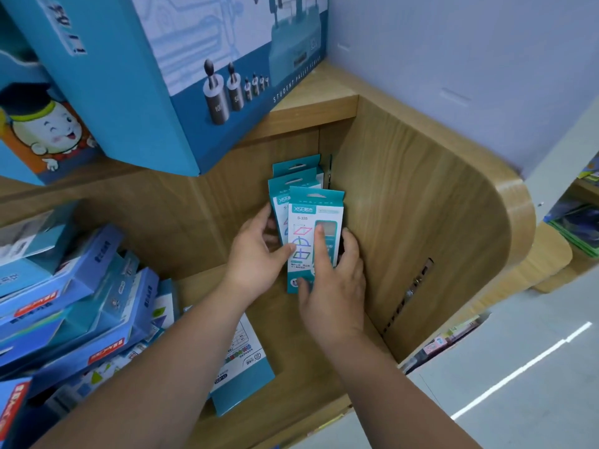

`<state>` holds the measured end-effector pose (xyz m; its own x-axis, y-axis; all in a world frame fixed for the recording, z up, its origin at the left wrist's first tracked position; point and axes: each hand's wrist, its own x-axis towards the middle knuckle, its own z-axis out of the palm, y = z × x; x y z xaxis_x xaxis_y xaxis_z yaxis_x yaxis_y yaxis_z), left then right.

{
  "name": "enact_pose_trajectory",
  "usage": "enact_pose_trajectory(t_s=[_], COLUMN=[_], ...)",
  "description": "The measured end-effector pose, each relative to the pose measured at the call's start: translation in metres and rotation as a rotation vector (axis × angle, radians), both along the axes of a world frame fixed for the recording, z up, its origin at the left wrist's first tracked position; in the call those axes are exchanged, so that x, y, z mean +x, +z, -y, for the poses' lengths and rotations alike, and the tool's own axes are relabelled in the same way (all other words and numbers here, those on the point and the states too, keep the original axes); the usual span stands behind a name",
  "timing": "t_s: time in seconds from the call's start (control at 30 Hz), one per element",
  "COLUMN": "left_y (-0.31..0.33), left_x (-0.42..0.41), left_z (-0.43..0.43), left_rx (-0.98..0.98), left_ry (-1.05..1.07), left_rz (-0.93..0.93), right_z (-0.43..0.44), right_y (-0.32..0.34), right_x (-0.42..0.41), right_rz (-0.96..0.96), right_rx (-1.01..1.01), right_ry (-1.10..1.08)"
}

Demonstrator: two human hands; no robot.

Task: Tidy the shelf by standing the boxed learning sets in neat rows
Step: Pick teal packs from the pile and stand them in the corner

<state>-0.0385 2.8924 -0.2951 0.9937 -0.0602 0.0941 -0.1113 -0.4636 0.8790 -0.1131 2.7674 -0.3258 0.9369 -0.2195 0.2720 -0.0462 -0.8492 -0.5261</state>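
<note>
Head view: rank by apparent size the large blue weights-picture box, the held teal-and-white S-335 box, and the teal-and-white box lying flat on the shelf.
1. large blue weights-picture box
2. flat-lying teal-and-white box, though it is nearer and partly covered, so this is unsure
3. teal-and-white S-335 box

Bare left hand (256,259), right hand (332,283), forearms (181,351)
</note>
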Motion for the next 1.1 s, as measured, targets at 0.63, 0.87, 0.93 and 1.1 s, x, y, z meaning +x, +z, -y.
enact_pose_trajectory(t_s=[0.63,0.87,0.93,1.1], left_y=[0.016,0.014,0.012,0.006], left_x=[0.003,0.002,0.000,-0.004], left_z=[0.010,0.017,0.017,0.009], left_rx=[-0.119,-0.149,-0.140,-0.148], left_ry=[0.075,0.166,0.169,0.239], left_rz=[0.083,0.076,0.085,0.107], right_z=[0.010,0.012,0.013,0.014], right_y=[0.020,0.021,0.021,0.023], right_x=[0.023,0.018,0.014,0.010], right_rz=[-0.012,-0.058,-0.056,-0.037], right_rx=[0.380,0.473,0.480,0.480], right_ry=[0.191,0.227,0.239,0.254])
